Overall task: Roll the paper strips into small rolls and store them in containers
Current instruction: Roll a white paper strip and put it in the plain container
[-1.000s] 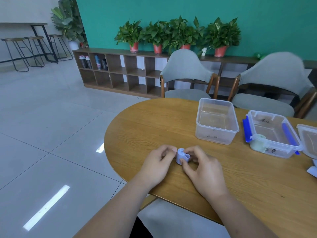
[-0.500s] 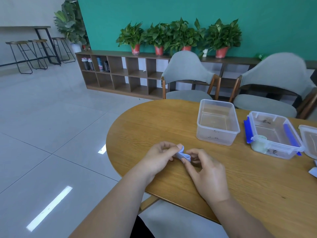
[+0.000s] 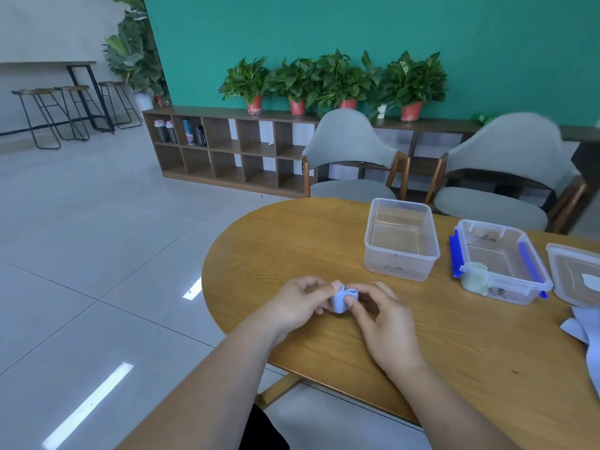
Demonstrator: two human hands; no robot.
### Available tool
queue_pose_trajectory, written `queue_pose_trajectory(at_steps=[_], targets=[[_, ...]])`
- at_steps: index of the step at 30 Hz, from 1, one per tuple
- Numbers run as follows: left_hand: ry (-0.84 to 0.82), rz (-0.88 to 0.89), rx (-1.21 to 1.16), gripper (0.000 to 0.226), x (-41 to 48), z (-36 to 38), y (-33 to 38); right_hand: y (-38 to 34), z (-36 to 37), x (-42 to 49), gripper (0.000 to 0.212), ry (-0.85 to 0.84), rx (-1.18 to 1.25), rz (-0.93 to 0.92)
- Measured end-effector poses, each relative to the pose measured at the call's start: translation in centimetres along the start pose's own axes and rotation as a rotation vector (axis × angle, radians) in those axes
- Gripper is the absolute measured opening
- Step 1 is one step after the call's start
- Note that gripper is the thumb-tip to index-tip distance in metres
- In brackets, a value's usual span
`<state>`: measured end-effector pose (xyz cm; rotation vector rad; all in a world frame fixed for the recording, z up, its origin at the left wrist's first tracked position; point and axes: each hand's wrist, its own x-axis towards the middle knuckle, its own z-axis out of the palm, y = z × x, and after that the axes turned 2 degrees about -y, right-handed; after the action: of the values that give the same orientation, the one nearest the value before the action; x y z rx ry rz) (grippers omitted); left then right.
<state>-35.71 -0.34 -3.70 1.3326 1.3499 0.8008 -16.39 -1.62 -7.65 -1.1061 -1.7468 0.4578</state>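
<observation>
Blue paper strip (image 3: 340,302): partly coiled, pinched between both hands, just above wooden table (image 3: 292,241) near its front edge, well apart from both containers.
Left hand (image 3: 297,303): fingers curled, thumb and forefinger gripping strip's left side.
Right hand (image 3: 386,329): thumb and forefinger pinching coiled end from the right; remaining fingers loosely bent.
Clear container (image 3: 401,264): lidless, upright, behind and right of hands; faint dark marks on base.
Clip container (image 3: 506,289): blue latches on both sides, top open, just right of clear container, not touching it.
Pale green roll (image 3: 475,272): inside clip container, near-left corner.
Lid (image 3: 574,274): flat on table at right edge of view, just beside clip container; contact between them, cannot tell.
Loose strips (image 3: 581,329): pale blue pile on table at far right, cut off by frame.
Chairs (image 3: 350,157): two, grey with wood frames, behind table.
Shelf (image 3: 227,151): low wooden cubby unit along teal wall; potted plants (image 3: 331,82) on top.
</observation>
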Motion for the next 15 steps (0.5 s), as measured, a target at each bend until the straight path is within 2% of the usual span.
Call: queue_pose_trajectory(at_steps=[4, 6, 8, 12, 15], targets=[[-0.038, -0.008, 0.039, 0.036, -0.5, -0.1, 1.1, -0.9, -1.1, 0.4, 0.022, -0.110, 0.254, 0.181], [-0.034, -0.012, 0.041, 0.038, -0.7, 0.4, 1.8, -1.2, -2.1, 0.8, 0.029, -0.129, 0.299, 0.218], [-0.012, -0.014, 0.046, 0.040, -0.8, 1.1, 2.5, -1.5, -3.2, 1.0, 0.035, -0.155, 0.280, 0.230], [0.048, 0.083, 0.032, 0.038, -1.3, 2.8, 4.5, -2.4, -5.5, 1.1, 0.028, -0.233, 0.185, 0.220], [0.047, 0.203, -0.033, 0.028, -2.1, 4.0, 6.2, -3.3, -7.5, 1.2, 0.026, -0.167, 0.188, 0.221]])
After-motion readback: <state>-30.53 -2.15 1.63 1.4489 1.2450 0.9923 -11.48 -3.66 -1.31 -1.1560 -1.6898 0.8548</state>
